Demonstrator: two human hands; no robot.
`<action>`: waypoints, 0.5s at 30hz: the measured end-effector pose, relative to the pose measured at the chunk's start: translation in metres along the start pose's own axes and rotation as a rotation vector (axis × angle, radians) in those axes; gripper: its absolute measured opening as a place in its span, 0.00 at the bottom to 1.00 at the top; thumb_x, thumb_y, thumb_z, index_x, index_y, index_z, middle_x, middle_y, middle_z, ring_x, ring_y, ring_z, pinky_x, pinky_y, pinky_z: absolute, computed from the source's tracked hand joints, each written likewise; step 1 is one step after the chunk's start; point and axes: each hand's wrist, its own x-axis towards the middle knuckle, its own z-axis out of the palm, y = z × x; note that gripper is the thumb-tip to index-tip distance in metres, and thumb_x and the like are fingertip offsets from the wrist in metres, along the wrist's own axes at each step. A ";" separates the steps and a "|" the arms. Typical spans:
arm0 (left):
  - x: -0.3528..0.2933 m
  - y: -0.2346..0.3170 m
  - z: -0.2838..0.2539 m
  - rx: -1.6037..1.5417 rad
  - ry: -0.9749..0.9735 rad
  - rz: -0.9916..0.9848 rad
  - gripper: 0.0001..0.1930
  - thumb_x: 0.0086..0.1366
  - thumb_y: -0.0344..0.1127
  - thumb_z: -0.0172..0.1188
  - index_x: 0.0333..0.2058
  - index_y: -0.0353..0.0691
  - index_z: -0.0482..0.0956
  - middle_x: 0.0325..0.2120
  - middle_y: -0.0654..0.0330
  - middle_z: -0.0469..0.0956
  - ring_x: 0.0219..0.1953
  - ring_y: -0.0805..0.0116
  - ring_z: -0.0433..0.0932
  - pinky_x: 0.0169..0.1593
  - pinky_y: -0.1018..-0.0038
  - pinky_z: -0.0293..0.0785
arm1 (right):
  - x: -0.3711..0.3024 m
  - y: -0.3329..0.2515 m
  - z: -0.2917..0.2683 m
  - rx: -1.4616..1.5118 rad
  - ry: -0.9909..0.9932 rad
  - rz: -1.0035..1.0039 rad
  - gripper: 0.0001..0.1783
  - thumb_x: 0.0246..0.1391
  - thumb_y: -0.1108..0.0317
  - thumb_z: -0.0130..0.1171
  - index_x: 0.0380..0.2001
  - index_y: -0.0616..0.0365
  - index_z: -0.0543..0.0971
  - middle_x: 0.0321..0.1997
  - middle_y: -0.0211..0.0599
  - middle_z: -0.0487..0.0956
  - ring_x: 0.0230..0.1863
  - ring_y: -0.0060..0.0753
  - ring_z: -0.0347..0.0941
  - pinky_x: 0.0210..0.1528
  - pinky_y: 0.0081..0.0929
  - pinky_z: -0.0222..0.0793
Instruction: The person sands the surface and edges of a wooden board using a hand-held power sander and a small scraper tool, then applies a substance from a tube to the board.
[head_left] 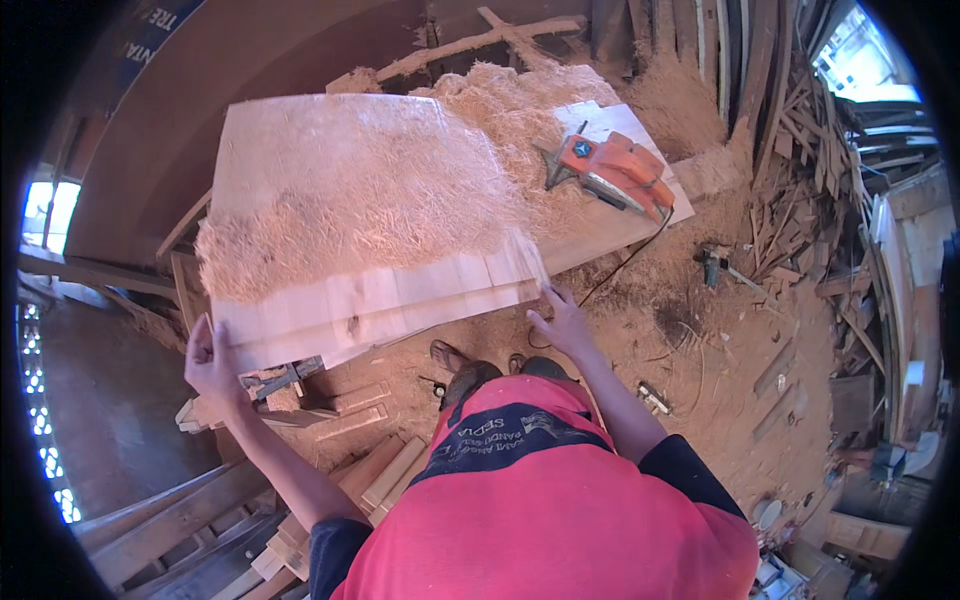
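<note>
From the person's head, the left one of two side-by-side wide fisheye cameras is looking steeply down and forward, with the red cloth shirt with dark sleeves looming closest along the lower edge. It is facing past the feet toward the broad, pale, flat wooden panel, which is filling the upper middle at near range. Its wide, rim-bent view is also taking in the brown, dusty floor below and, farther off at right, the heap of rough brown wooden strips.

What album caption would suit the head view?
Left hand and right hand at opposite sides of a wooden panel strewn with shavings.
</note>
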 end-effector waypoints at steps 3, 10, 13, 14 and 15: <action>-0.011 0.071 0.011 -0.033 0.005 0.065 0.19 0.67 0.30 0.65 0.55 0.32 0.78 0.28 0.68 0.80 0.27 0.83 0.72 0.31 0.84 0.67 | -0.003 0.005 0.003 0.057 -0.014 -0.022 0.35 0.53 0.53 0.67 0.60 0.61 0.73 0.61 0.54 0.71 0.61 0.56 0.71 0.61 0.42 0.70; -0.009 0.024 -0.010 0.032 -0.044 0.102 0.16 0.70 0.30 0.61 0.54 0.29 0.78 0.35 0.63 0.82 0.34 0.81 0.76 0.36 0.82 0.71 | 0.004 0.027 0.009 0.165 -0.020 -0.028 0.33 0.51 0.61 0.67 0.60 0.59 0.73 0.61 0.51 0.72 0.61 0.55 0.71 0.62 0.42 0.69; -0.045 -0.063 -0.023 0.205 -0.182 -0.208 0.09 0.69 0.34 0.61 0.35 0.32 0.81 0.29 0.68 0.78 0.30 0.79 0.72 0.32 0.76 0.69 | 0.000 0.042 0.010 0.093 0.114 -0.034 0.33 0.51 0.63 0.67 0.60 0.59 0.73 0.62 0.51 0.71 0.62 0.54 0.70 0.63 0.42 0.69; -0.075 -0.113 -0.045 0.107 -0.146 -0.352 0.11 0.69 0.38 0.62 0.33 0.34 0.81 0.28 0.67 0.78 0.28 0.77 0.72 0.30 0.74 0.69 | -0.001 0.030 0.007 0.062 0.068 0.032 0.37 0.50 0.64 0.69 0.62 0.64 0.71 0.64 0.56 0.69 0.65 0.55 0.67 0.65 0.40 0.67; -0.106 -0.158 -0.054 0.230 -0.215 -0.357 0.13 0.70 0.42 0.61 0.36 0.35 0.81 0.27 0.66 0.77 0.26 0.76 0.72 0.28 0.74 0.68 | 0.001 0.033 0.002 0.077 0.075 0.028 0.37 0.50 0.64 0.69 0.62 0.64 0.71 0.64 0.56 0.69 0.65 0.55 0.67 0.65 0.40 0.67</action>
